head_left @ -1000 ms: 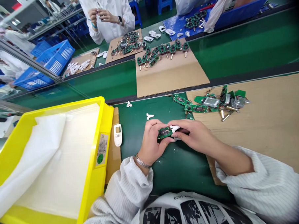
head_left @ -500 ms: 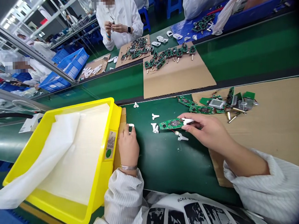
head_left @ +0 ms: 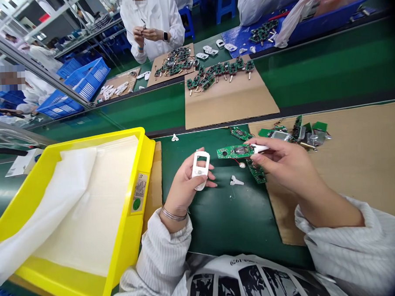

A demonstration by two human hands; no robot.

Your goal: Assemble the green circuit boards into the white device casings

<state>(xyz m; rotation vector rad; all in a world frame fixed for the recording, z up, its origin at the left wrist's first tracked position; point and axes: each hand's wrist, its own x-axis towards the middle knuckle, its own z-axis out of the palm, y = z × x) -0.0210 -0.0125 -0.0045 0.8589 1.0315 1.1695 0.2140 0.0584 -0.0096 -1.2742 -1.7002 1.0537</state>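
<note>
My left hand (head_left: 184, 185) is closed round a white plastic casing (head_left: 200, 169) with a window cut-out, held upright above the green mat. My right hand (head_left: 283, 164) pinches the white tip end of a green circuit board (head_left: 235, 151), which sticks out to the left, level, a little above the mat. The two hands are apart, the board's free end close to the casing. A small white plastic part (head_left: 235, 181) lies on the mat between my hands, and another green board (head_left: 257, 171) lies under my right hand.
A yellow tray (head_left: 146, 167) lined with white foam stands at left. A pile of green boards (head_left: 298, 132) lies on cardboard at right. More boards sit on cardboard (head_left: 228, 101) on the green conveyor belt. A person in white (head_left: 152, 19) works opposite; blue crates (head_left: 79, 79) beyond.
My left hand picked the white casing up from beside the yellow tray and brought it right, toward the board. My right hand kept the board, lifting it slightly.
</note>
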